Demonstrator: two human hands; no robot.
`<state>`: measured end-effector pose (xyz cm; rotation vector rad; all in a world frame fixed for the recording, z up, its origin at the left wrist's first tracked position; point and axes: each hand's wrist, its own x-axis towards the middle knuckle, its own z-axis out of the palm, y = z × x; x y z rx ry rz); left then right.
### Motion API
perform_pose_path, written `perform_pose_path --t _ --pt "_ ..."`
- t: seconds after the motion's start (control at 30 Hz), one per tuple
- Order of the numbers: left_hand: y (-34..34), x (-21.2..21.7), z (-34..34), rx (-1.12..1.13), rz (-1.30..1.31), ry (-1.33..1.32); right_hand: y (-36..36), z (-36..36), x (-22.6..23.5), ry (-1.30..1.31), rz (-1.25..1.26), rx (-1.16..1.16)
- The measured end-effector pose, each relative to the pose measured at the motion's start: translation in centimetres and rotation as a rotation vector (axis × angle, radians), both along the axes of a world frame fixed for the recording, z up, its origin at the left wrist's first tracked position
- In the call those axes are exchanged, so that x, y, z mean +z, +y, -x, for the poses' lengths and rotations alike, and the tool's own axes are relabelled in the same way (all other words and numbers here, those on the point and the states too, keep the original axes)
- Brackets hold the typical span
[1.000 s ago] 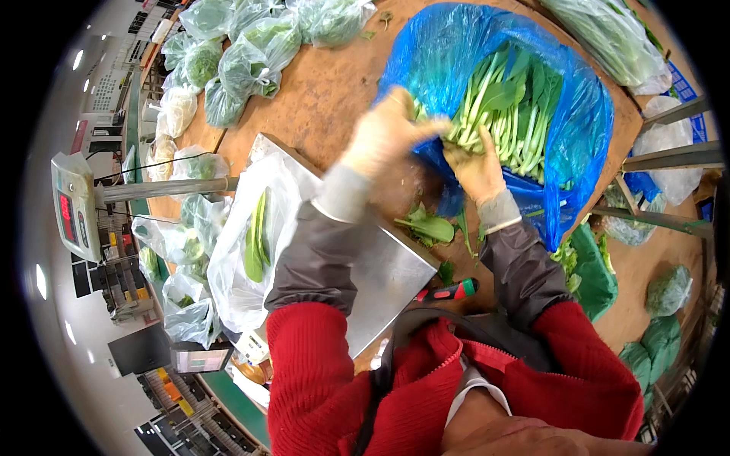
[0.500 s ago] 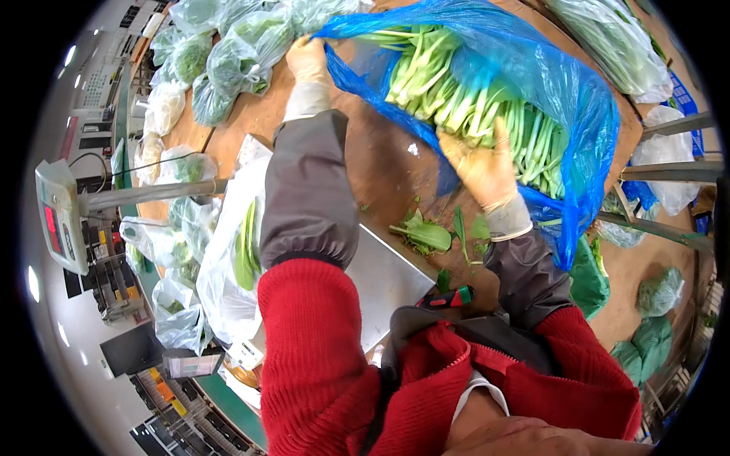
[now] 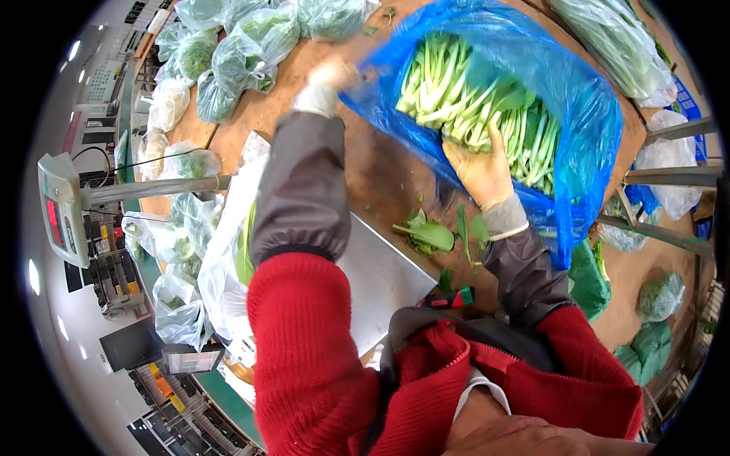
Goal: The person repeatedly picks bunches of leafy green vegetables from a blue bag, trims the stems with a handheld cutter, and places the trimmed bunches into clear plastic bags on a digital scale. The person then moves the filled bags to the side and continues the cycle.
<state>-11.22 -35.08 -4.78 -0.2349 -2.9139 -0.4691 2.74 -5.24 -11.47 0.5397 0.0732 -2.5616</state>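
Observation:
A blue plastic bag (image 3: 589, 114) lies wide-mouthed on the table, with pale-stemmed leafy greens (image 3: 441, 80) inside, their cut ends toward me. My right hand (image 3: 480, 171), in a thin cream glove, cups the stem ends of a bunch at the bag's mouth, thumb on top and fingers underneath. Beside the bag's left edge is my gloved left hand (image 3: 332, 74), smeared by motion. Whether it still touches the plastic cannot be made out. Both forearms wear dark sleeve covers over red sleeves.
Loose leaves (image 3: 430, 234) lie between me and the bag, near a metal scale plate (image 3: 391, 262) and a red-black tool (image 3: 449, 298). Bagged vegetables (image 3: 247, 49) crowd the far left. A scale display (image 3: 62, 213) stands left; metal bars (image 3: 673, 176) cross at right.
My left hand, which gripped the bag's edge, has moved slightly right and nearer me and is blurred. The bag's left edge has shifted right. My right hand has closed more around the stems.

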Motion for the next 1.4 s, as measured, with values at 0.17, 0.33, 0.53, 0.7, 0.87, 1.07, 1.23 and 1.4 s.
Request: perform_pose_path --t 0.17,0.33,0.53,0.7,0.87,1.07,1.23,1.4 --pt "7.2 3.6 -7.1 0.080 -1.094 0.222 0.3 0.0 -0.5 0.049 -0.009 -0.008" --pt "14.9 4.0 -13.1 -0.156 -0.450 0.255 -1.6 1.0 -0.7 0.046 -0.134 -0.112" --pt "10.0 -1.8 -10.8 0.319 -0.248 -0.277 0.4 3.3 6.0 0.129 0.089 -0.110" --pt "10.2 -0.1 -6.6 0.483 -1.107 -0.517 2.0 3.6 6.5 0.103 0.156 -0.141" --pt "12.9 3.4 -5.5 0.343 -0.780 -0.706 -0.2 3.5 3.1 0.103 -0.192 -0.090" --pt "13.5 2.8 -5.9 -0.291 0.551 -0.363 -1.6 2.9 3.1 0.125 -0.134 -0.123" --pt "11.5 2.2 0.2 0.017 0.128 -0.361 -1.0 6.5 4.0 0.119 -0.243 0.035" --pt "14.4 -0.9 0.9 0.384 -0.339 -0.654 -1.1 7.5 4.0 0.100 -0.446 0.056"
